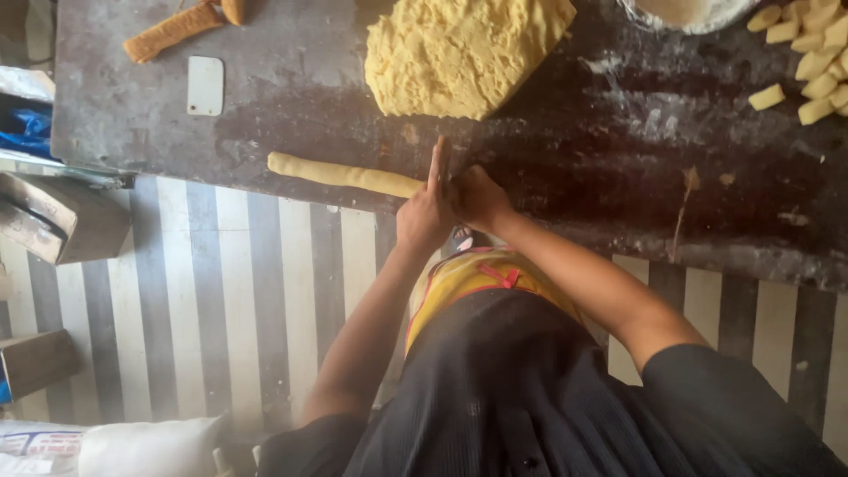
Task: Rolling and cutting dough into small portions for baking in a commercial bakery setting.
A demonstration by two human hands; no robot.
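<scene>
Here, left hand (426,212) held flat and open, fingers (436,168) straight and pressed together, pointing up across the worktop, palm laid on the near end of a long dough rope (344,175). Right hand (478,196) set just beside it, touching it, knuckles up and fingers curled down onto the surface; cannot tell whether any dough lay gripped under them. Dough rope stretched leftward from under the hands, pale yellow, lying along the near edge of the dark, flour-dusted table (565,168).

Beyond the hands, a big rough mound of yellow dough (459,53) sat in the middle of the table, apart from the rope. Further left, a small white scraper (205,86) lay flat, and near the far left corner an orange-brown strip of dough (172,31). At the far right, a heap of short cut dough pieces (817,62), one lying a little apart from the rest, next to the rim of a bowl (685,19) cut off by the frame edge.

Below the table, a black-and-white striped floor (230,300), with cardboard boxes (57,216) at the left and a white sack (146,446) at the lower left. Dark sleeves and a yellow apron with red trim (481,274) in the foreground.
</scene>
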